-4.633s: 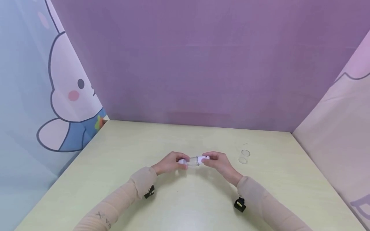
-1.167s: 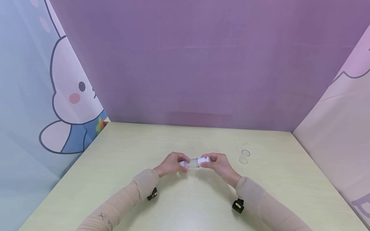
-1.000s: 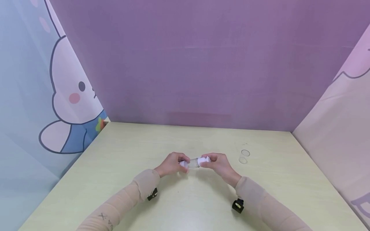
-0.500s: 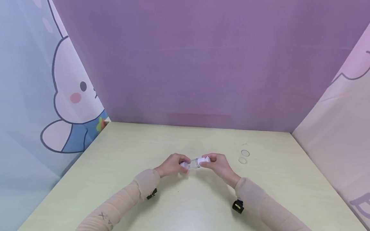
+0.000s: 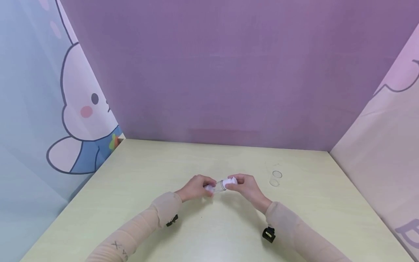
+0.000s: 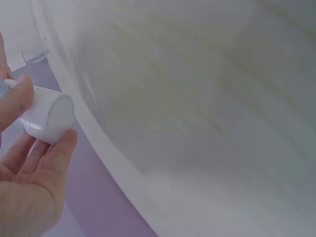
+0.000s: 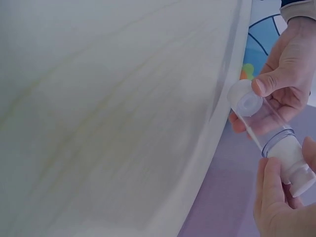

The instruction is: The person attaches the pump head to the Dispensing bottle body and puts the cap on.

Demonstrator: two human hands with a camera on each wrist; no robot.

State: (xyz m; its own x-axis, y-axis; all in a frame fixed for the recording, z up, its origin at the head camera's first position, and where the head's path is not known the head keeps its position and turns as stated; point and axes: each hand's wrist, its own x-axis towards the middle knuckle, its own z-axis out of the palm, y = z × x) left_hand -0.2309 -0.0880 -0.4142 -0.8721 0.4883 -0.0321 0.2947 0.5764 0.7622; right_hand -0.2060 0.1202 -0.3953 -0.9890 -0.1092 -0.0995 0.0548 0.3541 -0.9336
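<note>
My left hand [image 5: 197, 187] pinches a short white cylinder [image 6: 45, 114], a cup-like part with a hollow end, between thumb and fingers. In my right hand [image 5: 247, 186] is a small clear bottle with a white pump head [image 5: 230, 182]. Its clear tube [image 7: 269, 123] points left and lies tilted, held above the table. In the right wrist view the white cylinder meets or overlaps the tube's open end; how far it sits inside cannot be told. A clear cap [image 5: 275, 179] with a dark rim stands on the table to the right.
The pale yellow table [image 5: 203, 233] reaches back to a purple cloth wall [image 5: 226, 72]. A blue cloth [image 5: 26, 145] with a cartoon rabbit hangs on the left, a pale pink cloth [image 5: 386, 153] on the right.
Both hands stay close together and have shifted only slightly. The white cylinder in my left hand has turned a little, and the bottle's left end has dipped slightly.
</note>
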